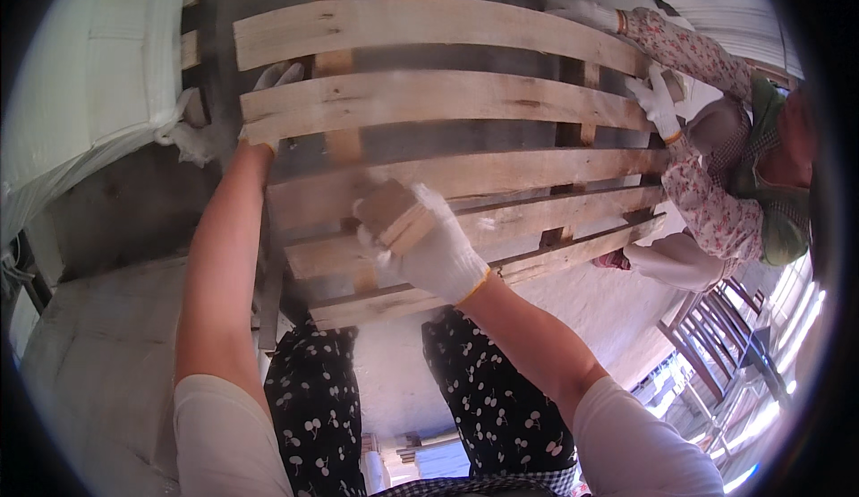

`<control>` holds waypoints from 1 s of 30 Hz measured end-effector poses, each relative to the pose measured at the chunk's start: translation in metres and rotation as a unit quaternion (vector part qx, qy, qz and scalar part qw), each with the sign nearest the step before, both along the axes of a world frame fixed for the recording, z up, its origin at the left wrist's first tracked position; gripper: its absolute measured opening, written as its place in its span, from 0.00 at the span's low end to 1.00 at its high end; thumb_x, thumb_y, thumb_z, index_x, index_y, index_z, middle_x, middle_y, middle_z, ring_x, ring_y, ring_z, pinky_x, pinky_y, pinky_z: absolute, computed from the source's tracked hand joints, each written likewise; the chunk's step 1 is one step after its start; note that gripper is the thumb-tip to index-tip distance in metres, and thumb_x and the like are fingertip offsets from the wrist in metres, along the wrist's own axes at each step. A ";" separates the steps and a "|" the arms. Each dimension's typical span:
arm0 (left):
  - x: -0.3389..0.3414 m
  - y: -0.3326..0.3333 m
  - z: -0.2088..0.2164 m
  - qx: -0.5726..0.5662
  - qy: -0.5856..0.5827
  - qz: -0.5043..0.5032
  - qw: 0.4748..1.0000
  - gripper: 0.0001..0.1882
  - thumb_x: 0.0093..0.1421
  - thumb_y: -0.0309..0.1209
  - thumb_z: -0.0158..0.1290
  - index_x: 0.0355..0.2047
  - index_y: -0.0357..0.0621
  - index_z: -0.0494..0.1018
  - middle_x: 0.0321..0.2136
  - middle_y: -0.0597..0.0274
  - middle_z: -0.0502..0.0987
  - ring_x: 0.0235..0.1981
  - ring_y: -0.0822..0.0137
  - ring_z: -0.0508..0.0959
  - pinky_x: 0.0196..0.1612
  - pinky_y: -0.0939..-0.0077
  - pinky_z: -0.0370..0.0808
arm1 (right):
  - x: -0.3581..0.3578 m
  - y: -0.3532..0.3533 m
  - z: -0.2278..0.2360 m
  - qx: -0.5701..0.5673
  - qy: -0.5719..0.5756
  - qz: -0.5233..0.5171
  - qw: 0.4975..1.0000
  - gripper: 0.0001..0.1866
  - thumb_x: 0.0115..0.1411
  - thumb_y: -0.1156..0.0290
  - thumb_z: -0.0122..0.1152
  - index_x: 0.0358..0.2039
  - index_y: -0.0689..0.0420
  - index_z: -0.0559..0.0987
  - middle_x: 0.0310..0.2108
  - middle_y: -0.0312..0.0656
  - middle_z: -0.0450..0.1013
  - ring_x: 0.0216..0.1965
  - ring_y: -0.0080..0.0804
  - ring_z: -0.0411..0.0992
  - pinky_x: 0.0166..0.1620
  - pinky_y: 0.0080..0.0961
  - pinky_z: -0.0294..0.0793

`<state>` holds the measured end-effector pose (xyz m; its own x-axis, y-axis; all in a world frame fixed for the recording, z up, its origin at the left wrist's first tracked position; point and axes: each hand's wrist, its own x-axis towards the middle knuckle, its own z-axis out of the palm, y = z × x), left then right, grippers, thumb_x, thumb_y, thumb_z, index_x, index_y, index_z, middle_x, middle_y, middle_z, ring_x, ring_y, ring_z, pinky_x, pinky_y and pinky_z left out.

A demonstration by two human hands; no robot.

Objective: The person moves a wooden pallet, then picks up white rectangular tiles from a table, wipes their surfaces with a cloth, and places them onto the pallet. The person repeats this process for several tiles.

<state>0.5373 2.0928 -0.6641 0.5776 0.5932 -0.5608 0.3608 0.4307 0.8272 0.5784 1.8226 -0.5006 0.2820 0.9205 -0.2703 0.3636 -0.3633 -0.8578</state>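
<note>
Gripping: right hand [429, 242] clamped on wooden block [394, 215], against pallet [447, 175]
Left hand [268, 94]: closed on pallet edge, 10 o'clock
Co-worker's glove [658, 103]: 2 o'clock

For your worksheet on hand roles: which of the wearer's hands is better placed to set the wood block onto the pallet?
Right. The right hand already holds the wood block over the pallet slats; the left hand grips the pallet's left edge, likely steadying it.
</note>
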 end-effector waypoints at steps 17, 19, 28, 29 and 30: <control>0.007 0.001 -0.015 -0.041 -0.067 0.022 0.997 0.20 0.68 0.27 0.48 0.60 0.36 0.65 0.47 0.53 0.77 0.45 0.63 0.80 0.50 0.72 0.79 | -0.013 -0.009 -0.041 0.025 0.388 -0.168 0.906 0.22 0.66 0.52 0.49 0.55 0.49 0.71 0.54 0.45 0.70 0.49 0.46 0.71 0.44 0.37 0.77; 0.007 0.000 -0.014 -0.142 -0.101 0.070 0.982 0.21 0.69 0.28 0.47 0.61 0.36 0.64 0.49 0.53 0.76 0.47 0.63 0.79 0.51 0.71 0.79 | -0.011 -0.010 -0.037 0.019 0.700 -0.353 0.621 0.23 0.65 0.51 0.52 0.55 0.49 0.71 0.54 0.45 0.70 0.49 0.47 0.71 0.43 0.37 0.78; 0.005 -0.004 -0.011 -0.100 -0.159 -0.141 0.972 0.25 0.68 0.29 0.46 0.64 0.40 0.60 0.60 0.55 0.68 0.62 0.65 0.68 0.63 0.72 0.68 | -0.003 -0.002 -0.025 -0.008 0.800 -0.449 0.398 0.29 0.60 0.55 0.62 0.58 0.52 0.67 0.53 0.45 0.70 0.49 0.45 0.71 0.47 0.36 0.79; 0.002 -0.002 -0.020 0.077 -0.126 -0.220 0.964 0.25 0.67 0.28 0.45 0.64 0.40 0.61 0.60 0.55 0.68 0.63 0.64 0.67 0.64 0.71 0.67 | -0.003 -0.003 -0.026 -0.012 0.798 -0.450 0.401 0.29 0.60 0.55 0.63 0.58 0.54 0.67 0.52 0.44 0.70 0.49 0.44 0.71 0.47 0.35 0.79; -0.002 0.001 -0.031 0.250 -0.088 -0.289 0.920 0.25 0.67 0.28 0.45 0.64 0.41 0.61 0.61 0.55 0.68 0.64 0.63 0.65 0.65 0.70 0.65 | -0.004 -0.004 -0.028 -0.001 0.806 -0.437 0.399 0.29 0.60 0.55 0.62 0.58 0.55 0.67 0.50 0.43 0.70 0.48 0.41 0.71 0.49 0.35 0.79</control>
<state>0.5350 2.0941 -0.6953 0.9332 0.3170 -0.1690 0.2518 -0.2415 0.9372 0.5748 1.8184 -0.5288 -0.0471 0.6606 -0.7493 -0.9266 0.2513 0.2798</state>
